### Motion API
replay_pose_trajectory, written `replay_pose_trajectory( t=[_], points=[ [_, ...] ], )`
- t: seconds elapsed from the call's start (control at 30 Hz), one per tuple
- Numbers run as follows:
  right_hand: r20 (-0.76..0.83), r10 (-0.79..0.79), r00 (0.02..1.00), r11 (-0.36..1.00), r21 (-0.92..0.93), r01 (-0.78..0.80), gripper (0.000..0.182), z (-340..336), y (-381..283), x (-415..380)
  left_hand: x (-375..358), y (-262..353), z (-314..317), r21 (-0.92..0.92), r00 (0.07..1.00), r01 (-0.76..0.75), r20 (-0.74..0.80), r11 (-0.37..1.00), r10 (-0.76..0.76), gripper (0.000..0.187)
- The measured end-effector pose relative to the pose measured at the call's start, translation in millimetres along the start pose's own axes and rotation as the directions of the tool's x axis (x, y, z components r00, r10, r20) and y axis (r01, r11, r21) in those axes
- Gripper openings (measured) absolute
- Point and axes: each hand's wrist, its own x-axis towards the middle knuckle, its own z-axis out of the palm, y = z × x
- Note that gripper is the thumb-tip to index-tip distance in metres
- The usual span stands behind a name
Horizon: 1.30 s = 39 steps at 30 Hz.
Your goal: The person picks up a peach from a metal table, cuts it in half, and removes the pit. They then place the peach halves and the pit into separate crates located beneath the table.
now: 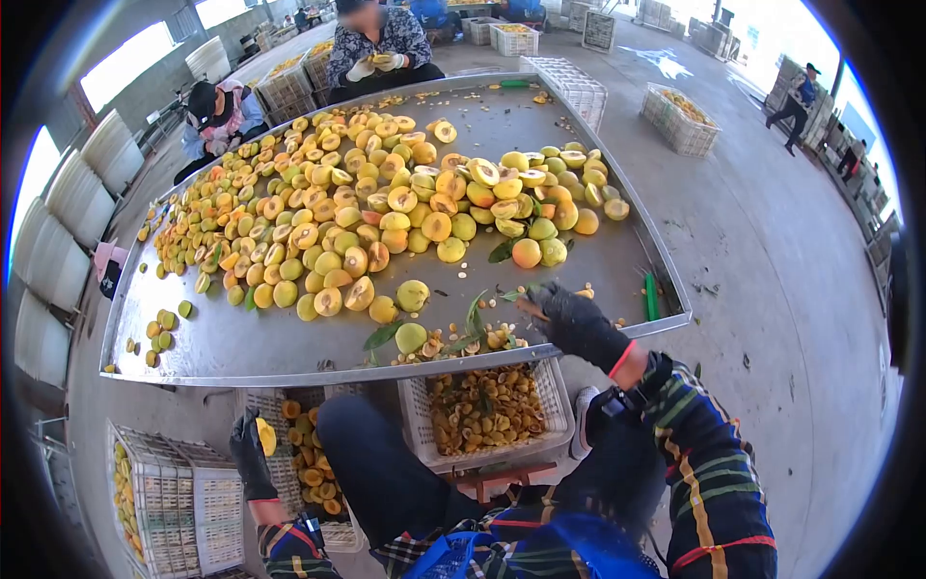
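Note:
My left hand (253,458), in a black glove, is closed around a yellow peach half (266,436), low at the left above a crate of peach halves (313,458). Over the near right part of the metal table (617,261), my right hand (579,323), also black-gloved, has its fingers curled around a slim brown thing (530,309) whose kind I cannot make out. A large heap of whole and halved peaches (386,188) covers much of the tabletop. Leaves and pit scraps (473,338) lie along the near edge, left of my right hand.
A white crate of brown scraps (487,410) stands between my knees. Another crate (178,492) is at the lower left. A green-handled tool (651,295) lies by the table's right rim. Two people (381,48) sit across the table; a fruit crate (680,118) stands beyond.

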Motion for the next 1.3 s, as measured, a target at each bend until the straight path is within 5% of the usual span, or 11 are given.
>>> replay_pose_trajectory(
  t=[0.07, 0.2, 0.27, 0.43, 0.53, 0.6, 0.73, 0.97, 1.13, 1.27, 1.3],
  points=[
    [0.27, 0.248, 0.931, 0.969, -0.06, -0.241, 0.046, -1.3, 22.6, 43.1, 5.9, -8.8, -1.0, 0.066, 0.988, 0.149, 0.023, 0.987, -0.15, 0.032],
    [0.135, 0.173, 0.976, 0.957, -0.256, -0.134, 0.037, 61.2, 68.0, 86.7, 0.1, 85.3, 41.8, -0.275, 0.993, 0.118, 0.018, 0.954, -0.118, 0.041],
    [0.264, 0.463, 0.846, 0.885, -0.075, -0.46, 0.046, 80.5, 79.0, 104.9, -4.2, 158.8, 77.4, -0.308, 0.994, 0.025, 0.111, 0.951, 0.01, 0.049],
    [0.281, 0.326, 0.903, 0.93, -0.267, -0.253, 0.039, 53.9, 75.3, 109.1, -22.0, 248.9, 182.3, -0.593, 0.91, 0.053, 0.361, 0.804, 0.206, 0.048],
    [-0.054, 0.321, 0.945, 0.947, 0.008, -0.321, 0.029, 44.4, 73.3, 94.2, -40.8, 262.8, 237.3, -0.608, 0.838, 0.285, 0.534, 0.741, 0.115, 0.045],
    [0.326, 0.575, 0.75, 0.271, 0.789, -0.551, 0.027, 9.9, 52.2, 84.1, -50.7, 240.7, 269.4, -0.638, 0.789, 0.377, 0.601, 0.671, 0.127, 0.05],
    [0.609, 0.375, 0.699, -0.235, 0.792, -0.564, 0.032, -45.2, -13.4, 63.8, -59.3, 220.9, 301.8, -0.58, 0.674, 0.664, 0.738, 0.471, -0.042, 0.057],
    [0.521, 0.138, 0.842, -0.127, 0.853, -0.507, 0.036, -49.1, -63.0, 54.5, -58.9, 230.4, 306.3, -0.469, 0.464, 0.868, 0.883, 0.163, 0.072, 0.057],
    [0.328, 0.495, 0.804, -0.126, 0.943, -0.308, 0.037, -40.4, -59.2, 60.0, -52.7, 218.0, 307.0, -0.495, 0.503, 0.854, 0.864, 0.161, -0.012, 0.051],
    [0.576, 0.351, 0.738, -0.228, 0.817, -0.529, 0.036, -47.4, -50.8, 50.9, -47.7, 221.7, 307.9, -0.623, 0.638, 0.758, 0.769, 0.194, -0.023, 0.046],
    [0.365, 0.395, 0.843, -0.172, 0.931, -0.322, 0.035, -31.0, -61.9, 44.8, -48.6, 222.6, 308.5, -0.651, 0.668, 0.731, 0.744, 0.205, -0.018, 0.046]
  ],
)
